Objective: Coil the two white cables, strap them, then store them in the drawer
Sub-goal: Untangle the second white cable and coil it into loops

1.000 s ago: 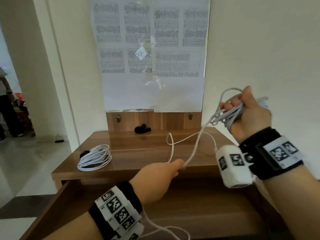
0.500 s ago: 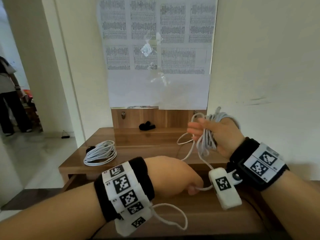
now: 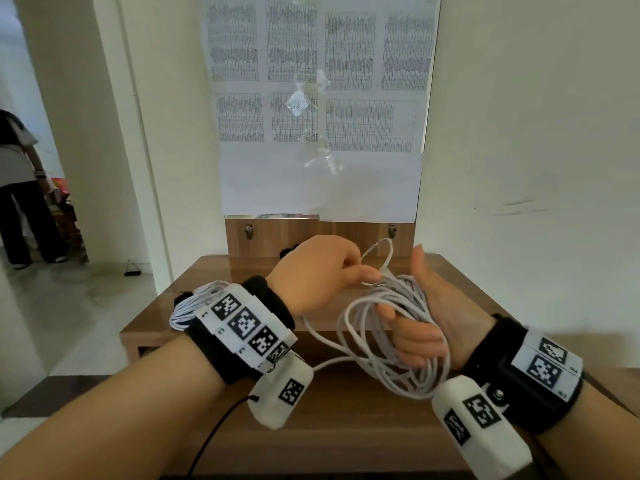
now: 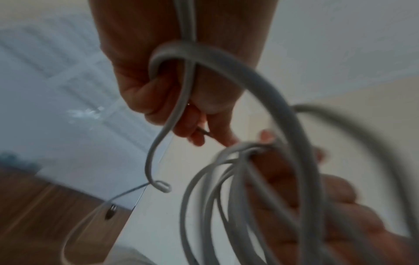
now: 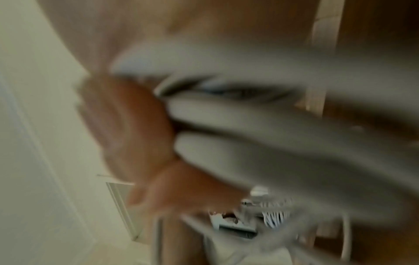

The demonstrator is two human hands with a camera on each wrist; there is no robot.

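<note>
A white cable hangs in a loose coil [image 3: 377,344] round the curled fingers of my right hand [image 3: 420,327], thumb pointing up. My left hand [image 3: 367,276] pinches a strand of the same cable at the top of the coil, right against the right hand. A slack tail [image 3: 322,337] loops down under my left wrist. In the left wrist view the left hand [image 4: 192,114] grips the strand beside the coil [image 4: 238,197]. The right wrist view is blurred, with cable loops [image 5: 260,125] across the fingers [image 5: 136,125]. The second white cable [image 3: 185,308] lies coiled on the table [image 3: 214,271], partly hidden by my left wrist.
A black strap [image 3: 286,252] lies at the back of the table, mostly behind my left hand. The open wooden drawer [image 3: 346,420] is below my hands. A paper-covered board [image 3: 318,181] backs the table. A person [image 3: 20,188] stands in the doorway at far left.
My left hand rose from down near the drawer up to the right hand, bringing the cable strand with it. The right hand came lower and nearer, and its coil has grown.
</note>
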